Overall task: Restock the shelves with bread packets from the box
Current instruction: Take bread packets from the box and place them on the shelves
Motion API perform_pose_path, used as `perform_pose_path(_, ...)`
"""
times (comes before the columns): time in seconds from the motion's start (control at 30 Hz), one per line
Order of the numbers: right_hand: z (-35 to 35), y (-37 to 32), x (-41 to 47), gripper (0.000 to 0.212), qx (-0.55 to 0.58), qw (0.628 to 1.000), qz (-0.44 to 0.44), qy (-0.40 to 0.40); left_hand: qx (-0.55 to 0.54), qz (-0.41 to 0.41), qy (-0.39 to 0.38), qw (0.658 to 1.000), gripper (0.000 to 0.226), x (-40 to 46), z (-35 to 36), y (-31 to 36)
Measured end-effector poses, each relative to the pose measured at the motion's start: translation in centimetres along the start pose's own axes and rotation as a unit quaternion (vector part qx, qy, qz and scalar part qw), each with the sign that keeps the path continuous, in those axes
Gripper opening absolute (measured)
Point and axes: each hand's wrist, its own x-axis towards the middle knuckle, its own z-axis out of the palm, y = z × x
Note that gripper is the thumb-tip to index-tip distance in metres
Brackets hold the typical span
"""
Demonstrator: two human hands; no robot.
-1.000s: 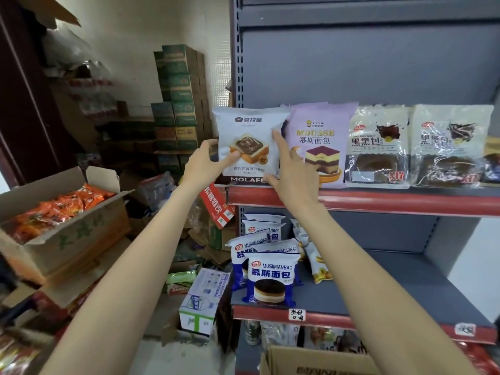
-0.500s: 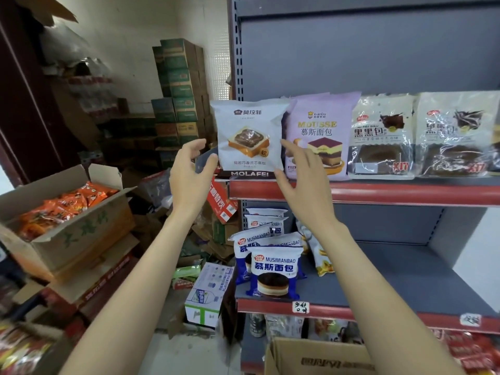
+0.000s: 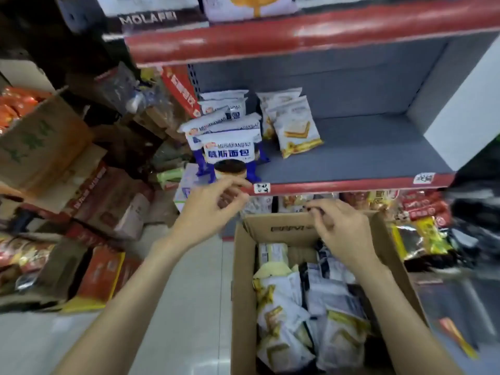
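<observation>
An open cardboard box (image 3: 243, 266) stands on the floor below the shelves, filled with several bread packets (image 3: 305, 315) in white, yellow and dark wrappers. My right hand (image 3: 341, 234) hovers over the box's far end, fingers loosely curled, holding nothing. My left hand (image 3: 211, 209) hangs left of the box, in front of the middle shelf's red edge (image 3: 338, 186), also empty. On that grey middle shelf stand blue-and-white Musimianbao packets (image 3: 230, 150) and yellow-trimmed packets (image 3: 295, 131). The upper shelf (image 3: 297, 33) carries a Molafei packet (image 3: 148, 18) at its left end.
Cartons and snack boxes are piled on the floor at the left (image 3: 46, 147). More packaged goods fill the bottom shelf at the right (image 3: 422, 231). The right part of the middle shelf (image 3: 378, 147) is bare. White floor tiles (image 3: 189, 293) show between the pile and the box.
Both hands have come down from the Molafei packet on the upper shelf, which stays there. My view has tipped down onto the box on the floor.
</observation>
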Motion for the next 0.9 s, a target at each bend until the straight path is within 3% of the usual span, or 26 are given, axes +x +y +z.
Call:
perform_pose_path(0.07, -0.3, 4.1, -4.3, 0.017, 0.006, 0.992, 0.079, -0.095, 0.045, -0.055, -0.125, 0.990, 0.021, -1.2, 4.2, -1.0)
perform_pose_path(0.13, -0.2, 8.1, -8.1, 0.013, 0.010, 0.971, 0.152, -0.182, 0.070, -0.111, -0.180, 0.975, 0.021, -2.6, 8.7, -1.8)
perform_pose_path(0.37, 2.1, 17.6, -17.8, 0.026, -0.017, 0.891, 0.253, -0.377, 0.075, -0.284, -0.146, 0.945, 0.022, -6.8, 24.5, -4.9)
perform_pose_path(0.53, 5.9, 19.9, -22.4, 0.044, -0.013, 0.843, 0.239, -0.482, 0.098, -0.377, -0.191, 0.901, 0.034, -11.0, 31.0, -9.0)
perform_pose_path(0.77, 13.3, 21.2, -26.5, 0.057, -0.056, 0.794, 0.209, -0.568, 0.170, -0.454, -0.208, 0.850, 0.071, -17.6, 34.6, -13.5)
perform_pose_path(0.9, 16.9, 22.5, -28.8, 0.067, -0.079, 0.776, 0.184, -0.598, 0.146, -0.501, -0.210, 0.827, 0.067, -20.5, 36.5, -16.9)
